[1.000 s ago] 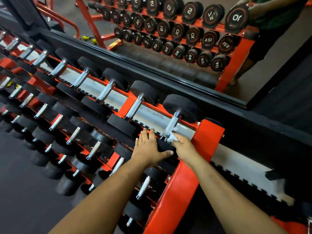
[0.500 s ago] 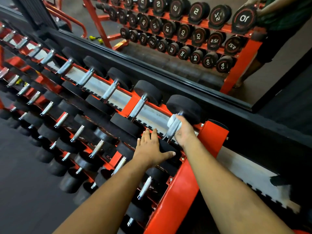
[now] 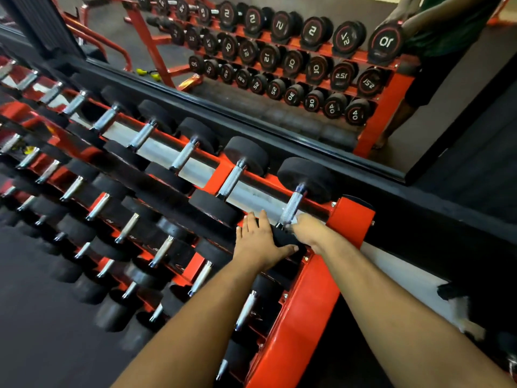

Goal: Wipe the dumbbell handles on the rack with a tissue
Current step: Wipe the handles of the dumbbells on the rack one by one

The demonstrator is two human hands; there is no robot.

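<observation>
right hand [image 3: 307,229]: was at the near, lower end of the end dumbbell's handle [image 3: 291,207], fingers curled; a scrap of white tissue [image 3: 294,219] showed at its fingertips, pinched against the chrome. How far the fingers wrapped the bar I couldn't tell, there was motion blur.
left hand [image 3: 258,239]: lay flat, fingers straight, thumb spread, on the black near head [image 3: 282,238] of that same dumbbell. It gripped nothing and I read it as bracing.
handle axis: ran from the right hand's fingertips up and away, tilted slightly right, to the far head [image 3: 306,177] by the mirror [image 3: 279,65].
nearer hand: the right one, already on the bar; the left was just beside it, to its left.
stroke I judged next: along that axis, away from me, toward the far head.
rack [image 3: 349,217]: this dumbbell was last on the top tier, against the red end post.
remaining handles: next handle [image 3: 232,179] and the rest lay parallel, stepping off to my left, so the left hand was nearer those.
</observation>
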